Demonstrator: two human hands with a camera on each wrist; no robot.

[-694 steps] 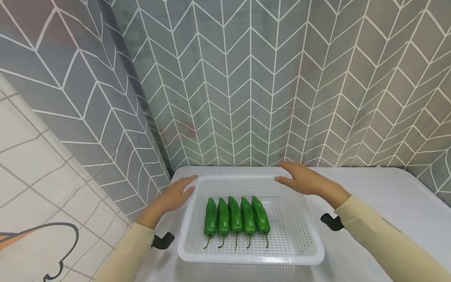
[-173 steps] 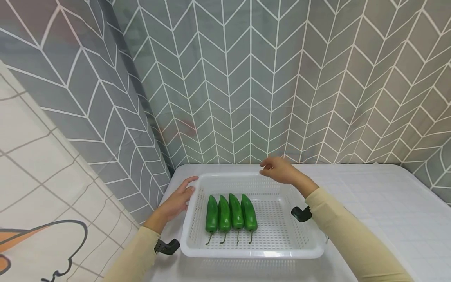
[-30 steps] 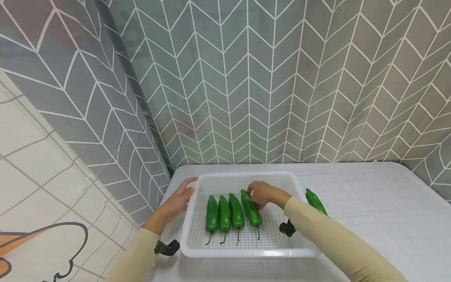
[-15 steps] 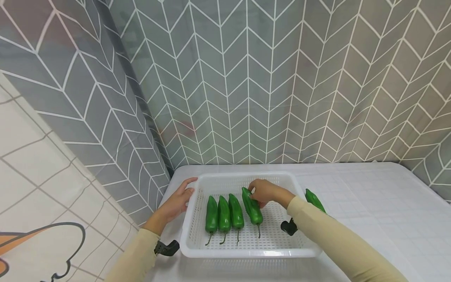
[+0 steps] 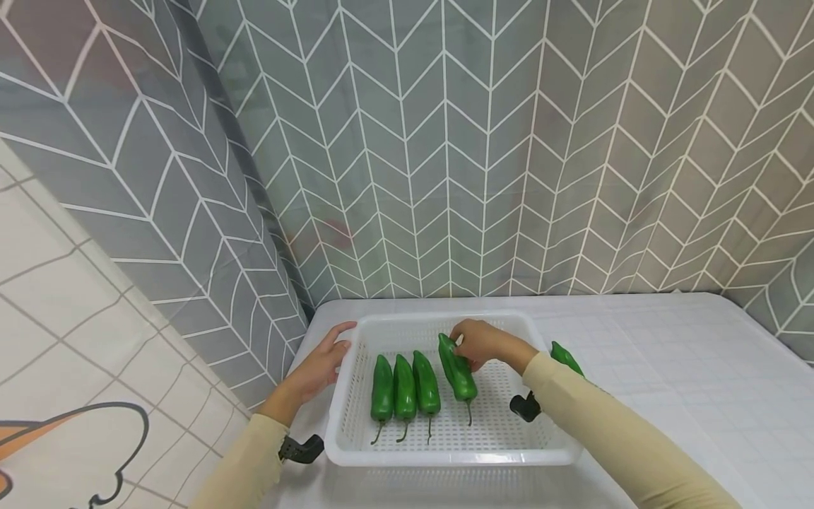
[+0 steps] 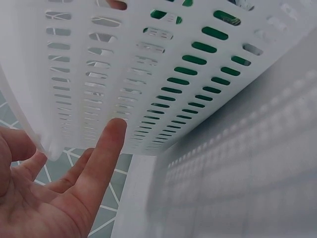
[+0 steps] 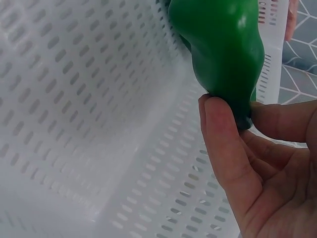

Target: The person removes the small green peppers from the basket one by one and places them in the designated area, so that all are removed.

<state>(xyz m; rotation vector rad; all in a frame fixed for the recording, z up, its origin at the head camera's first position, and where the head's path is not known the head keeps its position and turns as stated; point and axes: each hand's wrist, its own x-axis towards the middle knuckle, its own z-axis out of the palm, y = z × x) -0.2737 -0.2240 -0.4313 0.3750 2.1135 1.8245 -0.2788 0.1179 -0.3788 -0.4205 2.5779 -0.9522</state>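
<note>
Head view: a white perforated basket (image 5: 454, 458) stands toward the left end of a white bench (image 5: 674, 367), and a person's two hands are at it. Inside, near the middle and toward the far edge, the right hand (image 5: 481, 341) pinches one green pepper (image 5: 459, 375) by its narrow tip; thumb and fingers are clamped on it from both sides, as the right wrist view confirms. The held pepper extends from the fingertips toward the basket's near edge, stem end closest to that edge, and slants slightly. Just left of it, three more green peppers (image 5: 405, 389) lie side by side, stems toward the near edge. Outside the basket, just beyond its right edge, another green pepper (image 5: 565, 358) lies on the bench, partly hidden by the right sleeve (image 5: 610, 417). The left hand (image 5: 316, 365) is at the basket's left edge, fingers apart, one finger against the outer wall.
</note>
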